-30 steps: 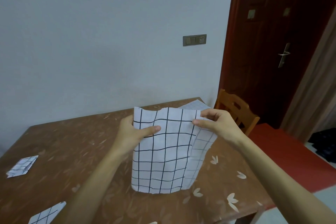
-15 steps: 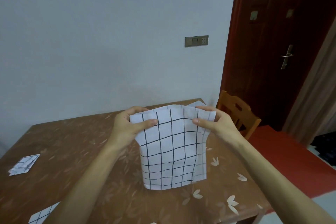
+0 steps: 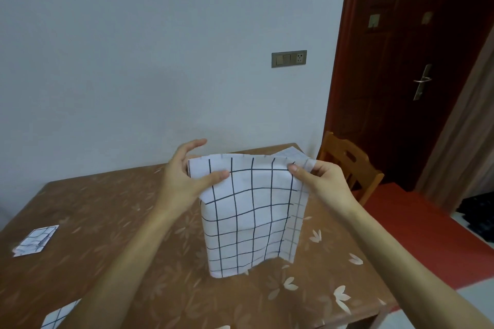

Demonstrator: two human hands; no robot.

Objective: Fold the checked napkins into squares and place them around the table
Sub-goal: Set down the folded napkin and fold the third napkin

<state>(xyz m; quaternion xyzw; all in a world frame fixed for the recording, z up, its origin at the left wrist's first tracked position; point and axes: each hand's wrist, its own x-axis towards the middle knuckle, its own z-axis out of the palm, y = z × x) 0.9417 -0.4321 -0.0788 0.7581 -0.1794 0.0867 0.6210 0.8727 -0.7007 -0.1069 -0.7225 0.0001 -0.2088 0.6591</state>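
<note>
- 2 top corners of the napkin (image 3: 248, 216) held, centre frame: my right hand (image 3: 323, 184) pinches; my left hand (image 3: 181, 181) thumb-pinches, fingers newly splayed.
- Layers now squared; next fold likely due.

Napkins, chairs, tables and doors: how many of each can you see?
Napkins: 4 (held napkin, left napkin, bottom napkin, far-corner napkin, partly hidden)
Chair: 1
Table: 1
Door: 1
Total: 7
</note>
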